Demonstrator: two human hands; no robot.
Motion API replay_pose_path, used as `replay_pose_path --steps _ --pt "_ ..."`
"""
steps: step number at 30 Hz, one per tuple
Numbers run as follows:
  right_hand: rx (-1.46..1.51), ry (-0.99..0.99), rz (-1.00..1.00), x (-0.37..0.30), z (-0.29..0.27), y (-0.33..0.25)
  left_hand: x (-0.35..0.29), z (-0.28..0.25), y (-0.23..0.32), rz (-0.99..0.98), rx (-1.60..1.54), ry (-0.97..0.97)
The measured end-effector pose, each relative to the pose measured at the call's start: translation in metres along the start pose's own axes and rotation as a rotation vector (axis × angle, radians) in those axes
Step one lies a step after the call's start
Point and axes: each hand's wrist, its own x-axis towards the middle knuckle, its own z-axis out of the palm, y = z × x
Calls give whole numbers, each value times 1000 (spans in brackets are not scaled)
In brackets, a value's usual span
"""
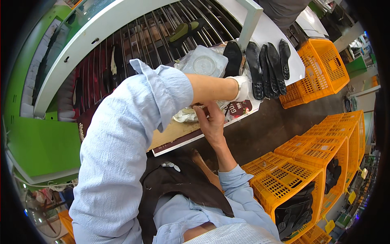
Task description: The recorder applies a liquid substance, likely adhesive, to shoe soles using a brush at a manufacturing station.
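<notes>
My left arm reaches across to the right, and a white glove or wrap covers the end of it. Its fingers are hidden; black shoe soles lie beside it. Below the left forearm is my right hand, fingers bent, with the thumb and forefinger drawn in near the forearm. What they hold, if anything, is hidden. Crumpled clear plastic lies left of the right hand, on a tan board. Behind the left forearm sits a translucent plastic tub, with another black sole next to it.
A conveyor of metal rods runs past a green machine, carrying an olive shoe piece. A white frame post rises near the soles. Orange crates stand at right, some with black parts inside; another crate is farther back.
</notes>
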Motion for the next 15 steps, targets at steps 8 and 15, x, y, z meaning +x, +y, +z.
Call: replay_pose_path --steps 8,15 --pt "-63 -36 -14 0 3 3 8 31 -31 170 49 180" --pt "-54 -52 12 -3 10 11 4 44 -32 240 133 255"
